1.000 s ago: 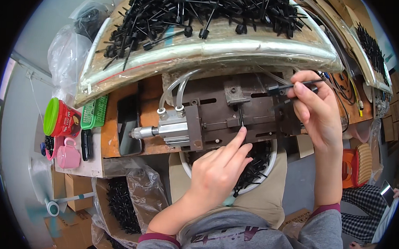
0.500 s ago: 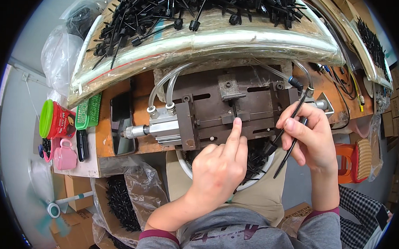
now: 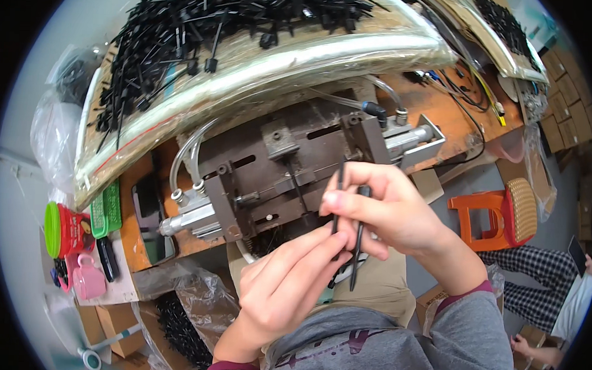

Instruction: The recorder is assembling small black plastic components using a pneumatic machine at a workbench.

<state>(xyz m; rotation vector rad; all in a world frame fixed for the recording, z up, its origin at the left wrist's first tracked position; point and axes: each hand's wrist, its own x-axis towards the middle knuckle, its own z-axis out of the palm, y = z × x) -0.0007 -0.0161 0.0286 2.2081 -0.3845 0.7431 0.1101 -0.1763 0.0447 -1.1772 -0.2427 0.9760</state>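
My right hand grips two thin black plastic rods that point down toward my lap. My left hand reaches up under them, its index finger and thumb touching the lower part of one rod. Both hands hover in front of a dark metal press fixture with a silver air cylinder on its left and another cylinder on its right. A single black rod lies in the fixture's middle slot.
A tray wrapped in clear film holds a heap of black rods behind the fixture. A white bowl of rods sits under my hands. Red-and-green container, pink cup, orange stool, another person's checked legs.
My right hand has come down and left from the fixture's right end with the rods. My left hand left the fixture and rose to meet them. The view shifted left.
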